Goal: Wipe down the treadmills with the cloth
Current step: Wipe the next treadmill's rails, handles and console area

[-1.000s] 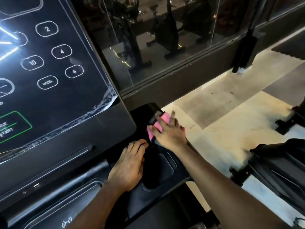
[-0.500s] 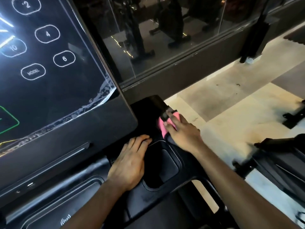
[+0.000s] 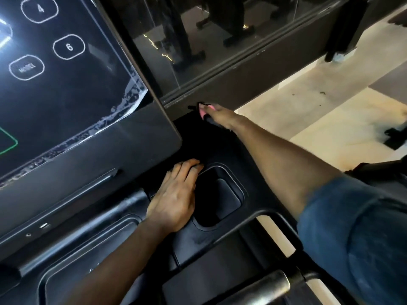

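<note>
While the left hand (image 3: 175,194), fingers flat, is bracing beside the cup holder (image 3: 220,194), the right hand (image 3: 218,116) is pushing the cloth (image 3: 206,108) beyond it, grip hidden.

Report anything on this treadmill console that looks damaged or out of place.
The clear film on the console screen looks damaged: along its lower edge and bottom right corner it is ragged, whitish and bubbled, as if peeling. Dark specks also mark the pale floor beyond. Nothing else stands out.

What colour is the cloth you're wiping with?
Pink. The cloth shows under the right hand in the head view.
</note>
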`<action>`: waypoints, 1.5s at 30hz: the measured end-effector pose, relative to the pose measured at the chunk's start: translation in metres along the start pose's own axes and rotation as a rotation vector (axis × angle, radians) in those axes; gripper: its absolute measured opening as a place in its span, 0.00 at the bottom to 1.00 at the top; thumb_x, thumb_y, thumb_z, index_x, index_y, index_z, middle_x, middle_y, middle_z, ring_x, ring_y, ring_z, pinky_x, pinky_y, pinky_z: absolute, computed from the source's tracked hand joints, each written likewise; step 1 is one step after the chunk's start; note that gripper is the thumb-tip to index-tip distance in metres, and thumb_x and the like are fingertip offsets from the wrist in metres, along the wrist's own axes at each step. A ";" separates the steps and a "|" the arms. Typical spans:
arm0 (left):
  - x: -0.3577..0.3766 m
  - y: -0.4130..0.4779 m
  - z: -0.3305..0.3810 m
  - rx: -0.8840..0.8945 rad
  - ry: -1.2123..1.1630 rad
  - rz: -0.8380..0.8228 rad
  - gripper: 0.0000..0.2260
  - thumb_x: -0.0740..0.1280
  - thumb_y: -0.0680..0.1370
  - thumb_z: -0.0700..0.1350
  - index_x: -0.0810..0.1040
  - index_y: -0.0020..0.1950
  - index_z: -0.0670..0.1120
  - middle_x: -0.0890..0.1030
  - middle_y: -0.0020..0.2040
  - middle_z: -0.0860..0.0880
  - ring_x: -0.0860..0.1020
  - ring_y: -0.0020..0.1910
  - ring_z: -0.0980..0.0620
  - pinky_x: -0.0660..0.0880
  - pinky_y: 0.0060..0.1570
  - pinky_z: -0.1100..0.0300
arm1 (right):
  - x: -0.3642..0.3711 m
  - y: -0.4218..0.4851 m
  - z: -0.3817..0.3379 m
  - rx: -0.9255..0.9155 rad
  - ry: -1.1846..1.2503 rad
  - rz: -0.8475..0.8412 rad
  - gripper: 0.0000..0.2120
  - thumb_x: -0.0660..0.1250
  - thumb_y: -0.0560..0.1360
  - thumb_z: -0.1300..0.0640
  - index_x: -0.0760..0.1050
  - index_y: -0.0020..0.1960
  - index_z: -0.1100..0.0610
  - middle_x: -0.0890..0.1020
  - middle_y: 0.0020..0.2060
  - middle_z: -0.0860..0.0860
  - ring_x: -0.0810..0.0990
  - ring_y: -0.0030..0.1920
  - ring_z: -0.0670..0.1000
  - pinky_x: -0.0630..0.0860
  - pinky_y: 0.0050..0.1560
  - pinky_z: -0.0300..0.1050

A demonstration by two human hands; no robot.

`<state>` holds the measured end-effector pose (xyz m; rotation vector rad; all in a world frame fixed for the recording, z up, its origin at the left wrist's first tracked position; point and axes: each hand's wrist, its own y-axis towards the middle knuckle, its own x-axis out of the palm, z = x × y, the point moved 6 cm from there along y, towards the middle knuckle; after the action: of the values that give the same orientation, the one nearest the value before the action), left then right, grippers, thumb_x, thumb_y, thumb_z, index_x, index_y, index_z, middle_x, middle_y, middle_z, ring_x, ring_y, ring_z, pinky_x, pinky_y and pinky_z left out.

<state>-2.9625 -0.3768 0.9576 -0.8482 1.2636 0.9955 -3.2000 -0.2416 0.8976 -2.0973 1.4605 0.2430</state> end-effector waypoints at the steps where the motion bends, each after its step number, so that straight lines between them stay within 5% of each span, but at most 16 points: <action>1: 0.000 -0.001 0.001 -0.006 0.000 0.004 0.23 0.61 0.78 0.38 0.68 0.74 0.46 0.66 0.74 0.50 0.68 0.68 0.49 0.68 0.66 0.53 | -0.001 -0.009 0.009 0.024 0.056 -0.009 0.32 0.59 0.75 0.25 0.72 0.72 0.41 0.79 0.65 0.51 0.79 0.63 0.53 0.73 0.64 0.45; 6: 0.001 -0.004 0.002 -0.029 -0.005 0.014 0.23 0.62 0.80 0.38 0.67 0.75 0.46 0.65 0.75 0.51 0.67 0.70 0.49 0.68 0.67 0.52 | -0.007 -0.108 0.097 0.288 0.255 -0.113 0.36 0.53 0.71 0.19 0.79 0.64 0.41 0.80 0.58 0.41 0.78 0.55 0.45 0.67 0.68 0.46; 10: 0.003 -0.001 0.002 -0.031 -0.003 0.015 0.23 0.62 0.80 0.39 0.66 0.76 0.47 0.64 0.76 0.51 0.66 0.72 0.49 0.69 0.68 0.51 | -0.009 -0.157 0.138 0.366 0.365 -0.139 0.33 0.57 0.73 0.23 0.78 0.67 0.42 0.83 0.63 0.49 0.83 0.56 0.49 0.75 0.62 0.46; 12: 0.004 -0.002 0.002 -0.032 0.001 0.007 0.23 0.61 0.80 0.39 0.66 0.76 0.47 0.64 0.76 0.51 0.65 0.72 0.49 0.68 0.69 0.51 | -0.009 -0.144 0.116 0.308 0.400 -0.114 0.29 0.55 0.80 0.30 0.81 0.64 0.48 0.84 0.60 0.56 0.84 0.56 0.54 0.76 0.54 0.41; 15: 0.003 -0.001 0.001 -0.029 0.004 0.004 0.23 0.61 0.80 0.39 0.66 0.76 0.47 0.63 0.76 0.51 0.65 0.73 0.49 0.67 0.69 0.52 | -0.005 -0.092 0.047 0.154 0.375 -0.098 0.29 0.53 0.84 0.37 0.79 0.60 0.59 0.81 0.51 0.66 0.81 0.52 0.54 0.72 0.58 0.43; 19: 0.003 -0.002 0.000 -0.008 0.005 0.003 0.22 0.61 0.80 0.39 0.66 0.75 0.47 0.64 0.76 0.51 0.64 0.73 0.49 0.66 0.69 0.53 | 0.003 0.000 0.027 0.116 0.264 -0.085 0.37 0.59 0.70 0.23 0.75 0.70 0.45 0.79 0.65 0.53 0.79 0.64 0.54 0.71 0.70 0.51; 22: 0.003 0.000 -0.002 0.002 -0.003 0.013 0.22 0.61 0.80 0.39 0.67 0.75 0.48 0.64 0.76 0.52 0.65 0.73 0.50 0.67 0.69 0.53 | 0.002 -0.013 0.031 0.215 0.374 -0.098 0.34 0.61 0.71 0.23 0.82 0.59 0.49 0.87 0.49 0.53 0.87 0.46 0.52 0.79 0.53 0.45; 24: 0.004 0.000 -0.002 0.007 0.001 0.021 0.22 0.62 0.80 0.39 0.67 0.74 0.47 0.65 0.75 0.51 0.65 0.72 0.49 0.67 0.68 0.52 | 0.003 -0.024 0.051 0.280 0.371 -0.131 0.36 0.59 0.69 0.21 0.83 0.55 0.50 0.88 0.45 0.53 0.88 0.44 0.51 0.79 0.56 0.45; 28: 0.003 -0.001 0.000 0.006 0.012 0.024 0.22 0.62 0.80 0.39 0.67 0.74 0.47 0.65 0.75 0.51 0.66 0.71 0.49 0.68 0.67 0.52 | -0.004 -0.066 0.084 0.282 0.389 -0.085 0.39 0.59 0.61 0.17 0.84 0.54 0.45 0.86 0.54 0.51 0.85 0.54 0.51 0.72 0.69 0.50; 32: 0.003 0.000 0.002 -0.012 0.023 0.027 0.22 0.62 0.80 0.39 0.67 0.75 0.47 0.65 0.75 0.50 0.65 0.71 0.48 0.68 0.68 0.51 | -0.006 -0.134 0.068 0.107 0.171 -0.001 0.29 0.57 0.78 0.29 0.74 0.71 0.44 0.82 0.59 0.51 0.82 0.55 0.47 0.72 0.61 0.37; 35: 0.002 0.000 0.003 -0.010 0.022 0.026 0.23 0.63 0.78 0.38 0.68 0.74 0.46 0.66 0.74 0.49 0.66 0.71 0.47 0.69 0.66 0.49 | 0.011 -0.178 0.057 0.059 -0.404 0.117 0.33 0.50 0.78 0.28 0.55 0.80 0.38 0.63 0.78 0.54 0.67 0.74 0.60 0.65 0.70 0.60; 37: 0.001 0.000 0.004 0.000 0.023 0.030 0.24 0.63 0.77 0.38 0.68 0.73 0.45 0.67 0.73 0.49 0.67 0.70 0.47 0.70 0.66 0.49 | 0.027 -0.201 0.043 0.021 -0.630 0.223 0.34 0.48 0.77 0.26 0.48 0.80 0.35 0.55 0.81 0.54 0.60 0.76 0.64 0.61 0.69 0.67; 41: 0.000 -0.001 0.002 0.000 0.020 0.049 0.23 0.63 0.77 0.37 0.69 0.72 0.43 0.69 0.73 0.48 0.68 0.70 0.47 0.70 0.66 0.50 | 0.025 -0.193 0.034 0.022 -0.595 0.273 0.36 0.47 0.74 0.23 0.48 0.79 0.33 0.59 0.79 0.56 0.66 0.72 0.66 0.64 0.66 0.67; 45: 0.000 -0.002 0.003 0.007 0.019 0.058 0.22 0.63 0.77 0.37 0.69 0.72 0.43 0.69 0.72 0.48 0.67 0.70 0.47 0.70 0.66 0.49 | -0.002 -0.155 0.055 0.132 -0.271 0.128 0.39 0.45 0.65 0.17 0.57 0.73 0.28 0.74 0.72 0.54 0.74 0.68 0.61 0.69 0.66 0.55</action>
<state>-2.9593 -0.3746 0.9577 -0.8215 1.3137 1.0298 -3.0511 -0.1725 0.9070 -1.7905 1.4074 0.4498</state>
